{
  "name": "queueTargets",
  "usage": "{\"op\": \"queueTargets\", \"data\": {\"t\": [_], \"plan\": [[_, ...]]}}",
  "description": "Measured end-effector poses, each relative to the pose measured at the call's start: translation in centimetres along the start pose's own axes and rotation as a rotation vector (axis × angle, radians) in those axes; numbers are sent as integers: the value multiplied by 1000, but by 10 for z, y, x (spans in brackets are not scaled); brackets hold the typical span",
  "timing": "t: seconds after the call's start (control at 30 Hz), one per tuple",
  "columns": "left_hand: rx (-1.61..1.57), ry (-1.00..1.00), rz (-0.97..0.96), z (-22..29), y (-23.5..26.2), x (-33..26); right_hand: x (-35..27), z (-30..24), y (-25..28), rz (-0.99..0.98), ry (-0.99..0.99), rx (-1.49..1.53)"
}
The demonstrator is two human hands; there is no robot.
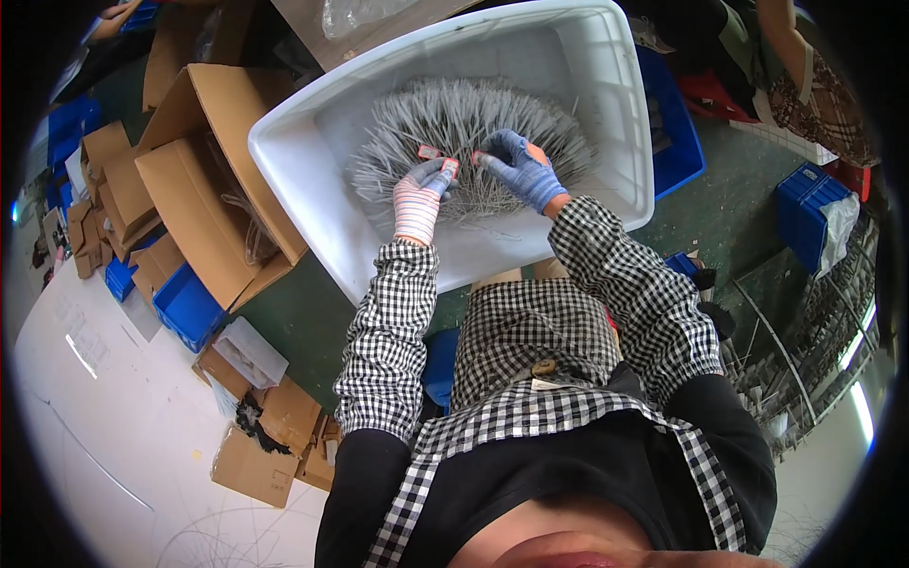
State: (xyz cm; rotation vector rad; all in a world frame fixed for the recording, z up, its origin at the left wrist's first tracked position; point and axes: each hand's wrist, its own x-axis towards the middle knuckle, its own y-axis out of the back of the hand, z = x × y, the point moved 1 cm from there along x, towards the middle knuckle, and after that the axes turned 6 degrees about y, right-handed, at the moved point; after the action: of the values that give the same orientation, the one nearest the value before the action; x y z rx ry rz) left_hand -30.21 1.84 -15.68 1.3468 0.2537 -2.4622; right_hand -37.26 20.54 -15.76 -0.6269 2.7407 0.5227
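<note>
A large white plastic tub [620, 104] stands in front of me. In it lies a heap of thin grey strands [454, 114], like wires or bristles, fanning outward. My left hand [417, 201], in a white glove with coloured stripes, is over the near left part of the heap. Its closed fingers grip a small red-edged tag [450, 168], with a second small red tag [429, 151] at their tips. Close by on the right, my right hand [526, 176], in a blue glove, pinches with thumb and forefinger. A speck of red shows at those fingertips; what it is I cannot make out.
Open cardboard boxes [204, 189] and a blue bin [192, 308] stand at the left. A blue crate [677, 123] sits behind the tub's right side. Another person's arm [784, 43] appears at the far right. A blue container [805, 213] and racks of grey parts [814, 331] are at right.
</note>
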Motion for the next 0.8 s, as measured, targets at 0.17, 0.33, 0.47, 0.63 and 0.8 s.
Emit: {"op": "queueTargets", "data": {"t": [0.17, 0.33, 0.47, 0.63, 0.8], "plan": [[-9, 3, -52, 6, -7, -5, -12, -13, 0, -99, 21, 164], [54, 11, -46, 17, -15, -15, -16, -14, 3, -30, 20, 69], [75, 12, -103, 16, -21, -20, -16, -14, 5, -36, 52, 80], [171, -105, -86, 2, -10, -15, -19, -17, 1, -144, 95, -59], [239, -120, -79, 0, -8, -22, -23, -18, -6, -148, 157, -36]]}}
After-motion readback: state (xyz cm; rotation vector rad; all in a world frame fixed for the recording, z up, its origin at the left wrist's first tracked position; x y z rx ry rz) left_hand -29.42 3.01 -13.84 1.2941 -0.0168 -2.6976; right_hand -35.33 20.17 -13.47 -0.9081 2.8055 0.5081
